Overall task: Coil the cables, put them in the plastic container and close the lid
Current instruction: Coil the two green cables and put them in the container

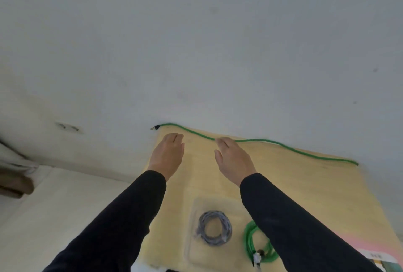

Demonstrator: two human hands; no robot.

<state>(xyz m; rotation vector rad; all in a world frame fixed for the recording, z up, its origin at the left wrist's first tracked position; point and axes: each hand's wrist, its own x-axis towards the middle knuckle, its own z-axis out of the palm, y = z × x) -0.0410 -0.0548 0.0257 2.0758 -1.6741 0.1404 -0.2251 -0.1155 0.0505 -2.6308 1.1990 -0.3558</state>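
Observation:
A long green cable [283,145] lies stretched along the far edge of the yellow table [316,184], its plug end [155,128] at the left corner by the wall. My right hand [233,160] reaches palm down; its fingertips touch this cable near the middle and the thumb stays apart. My left hand [166,154] hovers flat over the table just short of the cable's left part, holding nothing. Near me, a clear plastic container [192,228] holds a coiled grey cable [214,230]. A coiled green cable [249,241] lies beside it, partly under my right sleeve.
A white wall [196,53] rises directly behind the table. At the left is a pale floor with a curtain [15,169] at its edge. A printed sheet [379,258] shows at the table's near right corner. No lid is in view.

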